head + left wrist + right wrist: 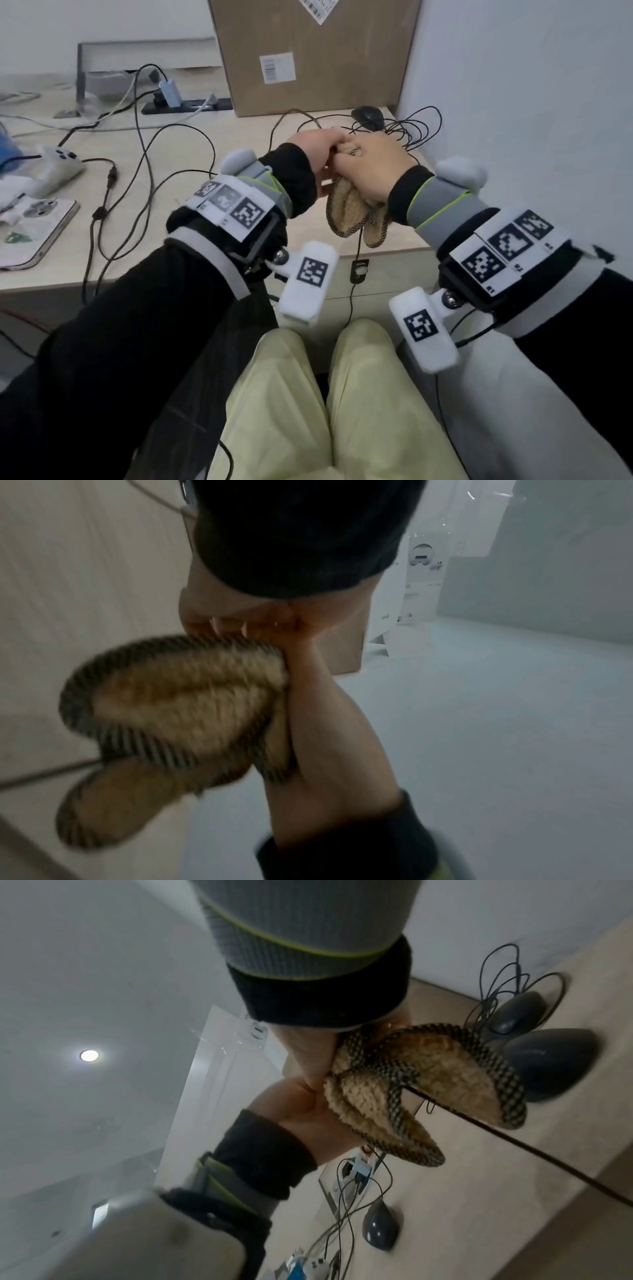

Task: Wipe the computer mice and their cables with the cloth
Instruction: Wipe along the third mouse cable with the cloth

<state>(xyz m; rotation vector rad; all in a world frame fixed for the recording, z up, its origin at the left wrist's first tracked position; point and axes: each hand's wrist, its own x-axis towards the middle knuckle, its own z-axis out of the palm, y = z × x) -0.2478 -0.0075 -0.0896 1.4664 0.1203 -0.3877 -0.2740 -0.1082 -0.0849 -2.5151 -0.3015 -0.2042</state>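
Observation:
Over the desk's right end, my right hand (371, 164) grips a tan fleece cloth (352, 212) with a checked border, bunched round a dark mouse cable (359, 245). The cable hangs out of the cloth's underside and over the desk edge. My left hand (320, 150) meets the right with curled fingers and pinches the same cable right beside the cloth. A black mouse (368, 116) lies behind my hands amid tangled cable loops (414, 130). The right wrist view shows the cloth (421, 1085), the cable (514, 1148) and three dark mice (555, 1064) on the desk.
A large cardboard box (308, 51) stands at the back, and the wall closes the right side. A power strip (185, 104), loose cables, a white game controller (58, 161) and a phone (37, 226) lie to the left on the desk (205, 212).

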